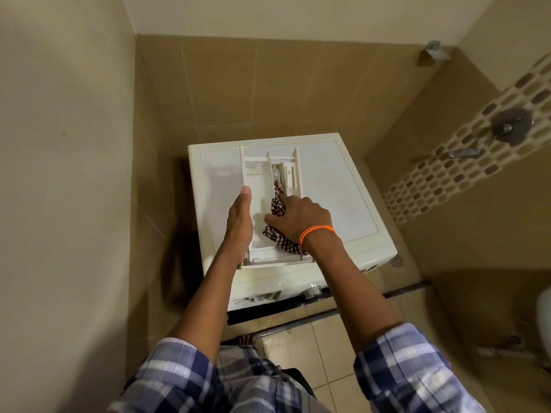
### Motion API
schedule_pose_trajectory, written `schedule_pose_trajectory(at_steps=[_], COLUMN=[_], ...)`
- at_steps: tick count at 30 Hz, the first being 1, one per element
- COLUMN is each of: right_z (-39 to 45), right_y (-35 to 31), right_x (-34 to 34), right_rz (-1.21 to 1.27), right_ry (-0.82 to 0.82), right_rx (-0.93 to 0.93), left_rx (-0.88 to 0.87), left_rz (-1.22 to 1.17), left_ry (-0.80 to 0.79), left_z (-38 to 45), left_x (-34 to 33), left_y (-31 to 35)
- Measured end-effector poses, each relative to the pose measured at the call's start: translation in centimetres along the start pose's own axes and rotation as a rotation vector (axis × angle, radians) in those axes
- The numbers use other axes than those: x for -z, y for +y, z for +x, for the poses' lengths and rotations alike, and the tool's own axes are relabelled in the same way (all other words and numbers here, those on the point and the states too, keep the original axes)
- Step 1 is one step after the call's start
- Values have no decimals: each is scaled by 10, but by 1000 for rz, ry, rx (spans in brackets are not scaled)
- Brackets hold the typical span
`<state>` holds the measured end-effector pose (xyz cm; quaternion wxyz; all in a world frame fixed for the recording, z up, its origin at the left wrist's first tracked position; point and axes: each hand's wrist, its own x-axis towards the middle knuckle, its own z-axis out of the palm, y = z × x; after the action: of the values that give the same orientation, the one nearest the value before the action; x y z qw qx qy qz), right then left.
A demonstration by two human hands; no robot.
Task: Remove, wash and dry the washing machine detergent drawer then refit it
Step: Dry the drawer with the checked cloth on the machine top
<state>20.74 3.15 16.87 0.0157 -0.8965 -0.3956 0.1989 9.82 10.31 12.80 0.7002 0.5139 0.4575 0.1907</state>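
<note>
1. There is a single view, from a wide-angle camera worn on the person's head.
2. It looks forward and steeply down, along both forearms to the top of the washing machine (334, 186), which stands in a tiled corner.
3. The machine fills the middle of the frame at arm's reach; the floor (322, 353) lies below it.
4. The wide lens bends the walls (59, 144) outward at the edges.

Tan tiled walls (268, 84), mosaic strip (465, 162)
</note>
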Motion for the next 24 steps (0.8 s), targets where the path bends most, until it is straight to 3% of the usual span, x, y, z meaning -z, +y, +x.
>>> schedule_pose_trajectory(at_steps=[11, 20, 22, 24], right_z=[-25, -27, -27, -22], right_y=[17, 11, 15, 28], right_x=[-12, 11, 18, 16], right_rz=[147, -55, -39, 121], right_ry=[-44, -69, -128, -285], right_rx=[-77, -18, -6, -25], left_rx=[-56, -91, -69, -56], left_rz=[40, 129, 105, 66], left_ry=[43, -54, -38, 0], left_z=[2, 0, 1, 7], left_x=[-3, 0, -1, 2], left_y=[8, 7, 5, 3])
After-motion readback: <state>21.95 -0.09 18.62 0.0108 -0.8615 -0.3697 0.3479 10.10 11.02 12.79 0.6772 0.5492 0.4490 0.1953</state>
